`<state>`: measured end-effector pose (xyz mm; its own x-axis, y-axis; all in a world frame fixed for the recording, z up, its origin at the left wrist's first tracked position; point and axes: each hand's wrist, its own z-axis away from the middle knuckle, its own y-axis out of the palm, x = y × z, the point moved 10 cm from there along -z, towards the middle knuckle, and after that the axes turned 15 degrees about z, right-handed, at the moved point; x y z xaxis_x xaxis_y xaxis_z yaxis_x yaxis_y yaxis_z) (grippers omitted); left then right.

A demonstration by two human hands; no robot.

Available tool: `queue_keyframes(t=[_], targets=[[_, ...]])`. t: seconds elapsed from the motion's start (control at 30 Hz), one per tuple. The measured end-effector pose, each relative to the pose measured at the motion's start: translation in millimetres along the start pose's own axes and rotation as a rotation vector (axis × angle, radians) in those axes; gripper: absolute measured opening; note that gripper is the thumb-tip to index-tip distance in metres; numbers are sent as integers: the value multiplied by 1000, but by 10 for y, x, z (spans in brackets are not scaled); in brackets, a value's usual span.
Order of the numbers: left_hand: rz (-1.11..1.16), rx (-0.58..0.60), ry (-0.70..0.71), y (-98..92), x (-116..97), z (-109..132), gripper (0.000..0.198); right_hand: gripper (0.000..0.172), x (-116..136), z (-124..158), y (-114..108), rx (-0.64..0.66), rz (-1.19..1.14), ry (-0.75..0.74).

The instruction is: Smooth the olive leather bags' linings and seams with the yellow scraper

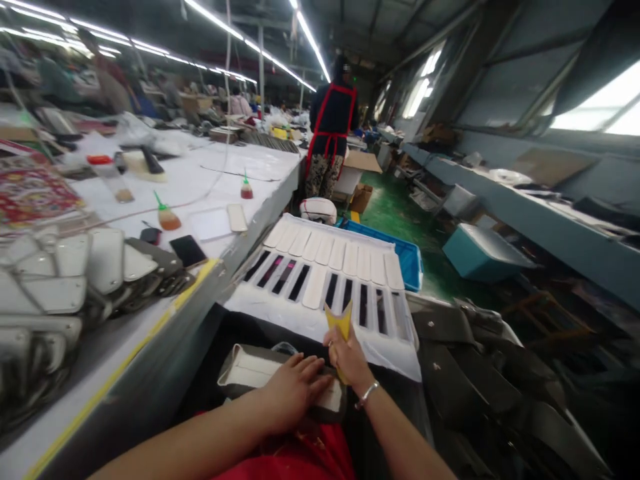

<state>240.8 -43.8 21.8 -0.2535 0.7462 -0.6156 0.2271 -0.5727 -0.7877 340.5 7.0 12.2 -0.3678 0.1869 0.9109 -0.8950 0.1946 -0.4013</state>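
Observation:
My left hand (pixel 300 383) lies with its fingers stretched out on a dark grey and off-white fabric piece (pixel 250 368), pressing on its pale panel in my lap area. My right hand (pixel 353 359) is closed around a yellow tool (pixel 340 321) with a V-notched upper end. Its lower end points down beside the fabric piece. Just beyond my hands, a slotted white rack (pixel 345 293) is tilted on a white cover. Pale rounded strips (pixel 320 250) line its far side, and one strip (pixel 315 287) lies over the slots.
On the left table (pixel 265 163) are stacked pale-faced pieces (pixel 55 273), glue bottles (pixel 167 217) and a dark phone-like slab (pixel 188 251). Dark straps (pixel 465 360) are heaped at right. A blue crate (pixel 413 257) stands behind the rack. A person in a red-trimmed apron (pixel 333 127) stands ahead.

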Motion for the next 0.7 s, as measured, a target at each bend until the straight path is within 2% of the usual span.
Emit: queue_keyframes(t=[0.07, 0.1, 0.17, 0.2, 0.27, 0.3, 0.37, 0.47, 0.6, 0.7], targets=[[82, -168, -56, -292, 140, 304, 73, 38, 110, -63, 79, 159, 71, 9], [138, -307, -120, -483, 288, 524, 62, 38, 167, -76, 145, 261, 116, 9], [297, -673, -327, -851, 742, 1103, 43, 35, 278, -68, 331, 500, 210, 0], [438, -809, -444, -911, 1009, 1381, 41, 33, 328, -59, 439, 622, 258, -8], [801, -970, -565, -826, 1446, 1712, 45, 34, 392, -80, 645, 823, 412, -24], [984, -986, -586, -716, 1596, 1745, 49, 35, 413, -123, 740, 895, 527, -47], [1239, -957, -586, -493, 1746, 1656, 56, 36, 475, -260, 927, 983, 790, -159], [1355, -908, -581, -273, 1756, 1473, 58, 35, 593, -487, 1229, 992, 1082, -351], [1376, -880, -602, -180, 1704, 1443, 61, 28, 725, -708, 1644, 797, 1284, -478], [1298, -843, -649, -199, 1733, 1501, 66, 44, 847, -767, 1969, 633, 1322, -582]])
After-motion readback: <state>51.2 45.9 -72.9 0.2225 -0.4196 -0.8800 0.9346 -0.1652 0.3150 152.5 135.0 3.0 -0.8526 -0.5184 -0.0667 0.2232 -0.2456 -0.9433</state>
